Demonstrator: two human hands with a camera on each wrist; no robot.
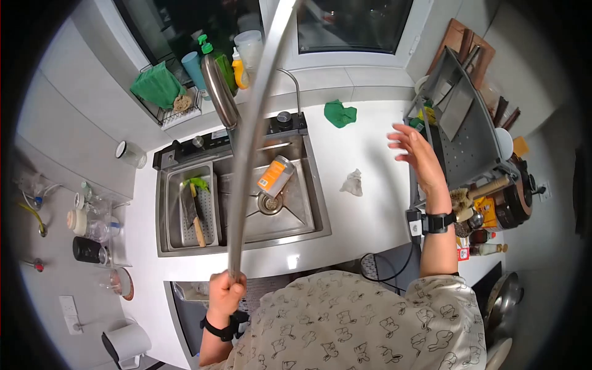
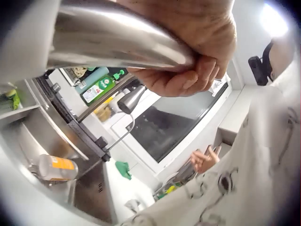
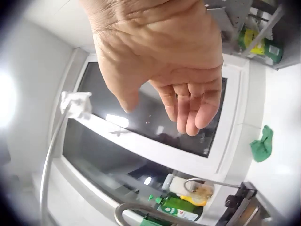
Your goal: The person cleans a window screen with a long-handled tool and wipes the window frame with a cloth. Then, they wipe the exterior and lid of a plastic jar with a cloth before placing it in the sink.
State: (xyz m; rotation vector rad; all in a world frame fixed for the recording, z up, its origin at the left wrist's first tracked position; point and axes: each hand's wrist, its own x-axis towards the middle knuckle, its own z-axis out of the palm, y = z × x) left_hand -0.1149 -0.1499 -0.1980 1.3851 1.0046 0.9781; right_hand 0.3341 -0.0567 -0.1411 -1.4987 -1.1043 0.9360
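My left hand [image 1: 226, 297] grips the lower end of a long, shiny metal pole [image 1: 250, 148], which rises past the sink and out of the top of the head view. Seen from the left wrist, the fingers curl round the pole [image 2: 117, 40]. White crumpled material [image 3: 76, 104] sits at the pole's far end in the right wrist view, up by the window frame. My right hand [image 1: 419, 157] is raised over the counter beside the dish rack, holding nothing. Its fingers [image 3: 183, 108] are loosely bent.
The sink [image 1: 317, 203] holds an orange-labelled container [image 1: 275, 176] and a perforated tray [image 1: 209, 231] with a knife [image 1: 190, 209]. A green cloth [image 1: 340, 114] and a crumpled whitish piece [image 1: 352, 183] lie on the counter. The dish rack [image 1: 453, 157] stands at right; bottles line the windowsill.
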